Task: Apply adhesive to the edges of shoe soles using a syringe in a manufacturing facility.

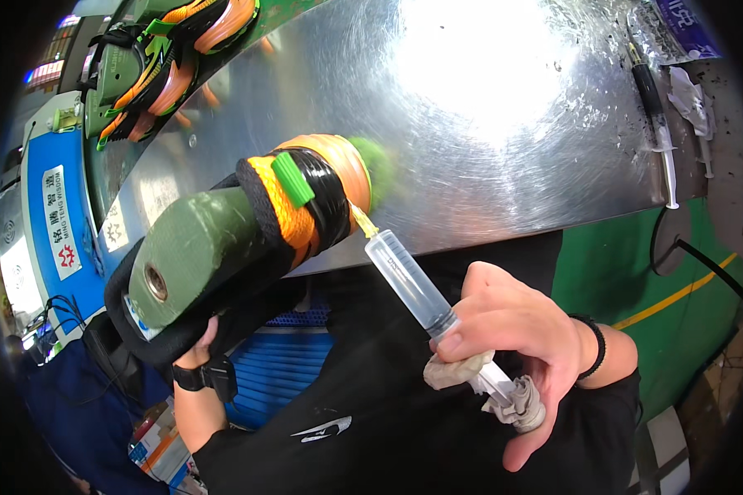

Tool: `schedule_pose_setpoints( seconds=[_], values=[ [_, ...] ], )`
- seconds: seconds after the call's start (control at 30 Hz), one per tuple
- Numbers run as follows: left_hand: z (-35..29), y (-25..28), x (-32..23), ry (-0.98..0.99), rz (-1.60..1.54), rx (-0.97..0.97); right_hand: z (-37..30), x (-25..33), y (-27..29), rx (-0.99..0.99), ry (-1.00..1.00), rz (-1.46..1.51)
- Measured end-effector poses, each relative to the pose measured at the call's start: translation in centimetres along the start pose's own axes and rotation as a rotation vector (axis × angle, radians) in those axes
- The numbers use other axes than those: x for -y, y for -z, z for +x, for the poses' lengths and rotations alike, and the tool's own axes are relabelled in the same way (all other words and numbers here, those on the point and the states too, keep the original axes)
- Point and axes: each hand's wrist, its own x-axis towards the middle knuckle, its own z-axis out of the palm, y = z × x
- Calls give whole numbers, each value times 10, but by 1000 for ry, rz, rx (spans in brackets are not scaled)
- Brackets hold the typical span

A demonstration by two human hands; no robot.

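Shoe [239,239] gripped sole-up in left hand [198,351]; right hand [516,342] fingers pinching syringe [413,289], nozzle touching shoe, above counter [470,124].

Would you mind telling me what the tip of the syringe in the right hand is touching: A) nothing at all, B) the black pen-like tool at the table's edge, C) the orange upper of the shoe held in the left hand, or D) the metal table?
C: the syringe, gripped by the right hand, has its tip against the orange part of the shoe that the left hand holds up.
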Motion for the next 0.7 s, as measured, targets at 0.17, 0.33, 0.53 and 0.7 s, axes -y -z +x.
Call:
schedule_pose_setpoints(
  seconds=[0.17, 0.33, 0.53, 0.7],
  values=[
    [-27, 16, 3, -45, 59, 190, 3, -2, -1, 14, -21, -34],
    [-54, -6, -8, 306, -706, 444, 8, -3, -2, 18, 0, -30],
    [-68, -14, -11, 366, -672, 436, 7, -5, -5, 10, 0, -52],
    [-70, -10, -6, 452, -682, 448, 7, -5, -4, 14, -4, -55]
  ],
)
